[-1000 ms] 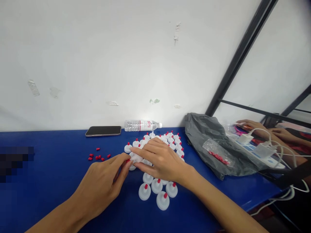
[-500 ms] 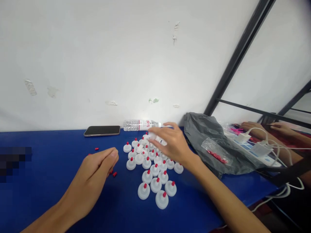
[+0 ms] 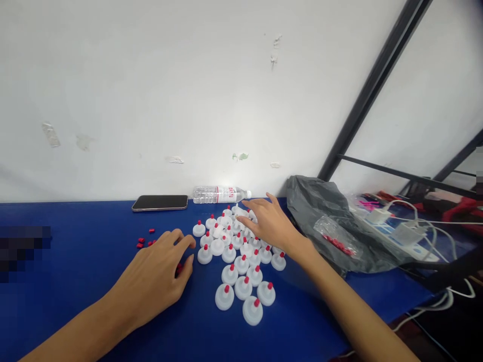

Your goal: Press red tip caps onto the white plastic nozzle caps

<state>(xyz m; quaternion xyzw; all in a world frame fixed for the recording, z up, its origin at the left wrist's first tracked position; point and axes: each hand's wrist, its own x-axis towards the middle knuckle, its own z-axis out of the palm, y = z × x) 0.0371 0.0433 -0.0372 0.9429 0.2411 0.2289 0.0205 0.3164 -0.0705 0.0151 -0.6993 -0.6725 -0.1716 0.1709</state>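
My left hand point(image 3: 156, 274) is low over the blue table, palm down, thumb and fingers apart. Small red caps point(image 3: 141, 240) lie scattered around it, some partly hidden under the fingers. At the far side of a cluster of round white lids point(image 3: 224, 296), my right hand point(image 3: 273, 223) reaches in with fingers spread and touches or hovers by the back lids; which one cannot be told. Most of the lids stand with a red tip upward on their nozzle. A few white pieces among them, such as a white lid point(image 3: 217, 246), show no red tip.
A phone point(image 3: 160, 202) and a clear water bottle point(image 3: 217, 194) lie along the wall. To the right is a dark plastic bag point(image 3: 313, 201) with a clear packet of red pieces point(image 3: 337, 244) on it. Beyond are a power strip point(image 3: 396, 236) with cables and a black metal frame point(image 3: 372, 80).
My left hand has gone from closed to spread, lowering over the red caps. My right hand, which had a blurred white piece at its fingers, has opened out among the back lids.
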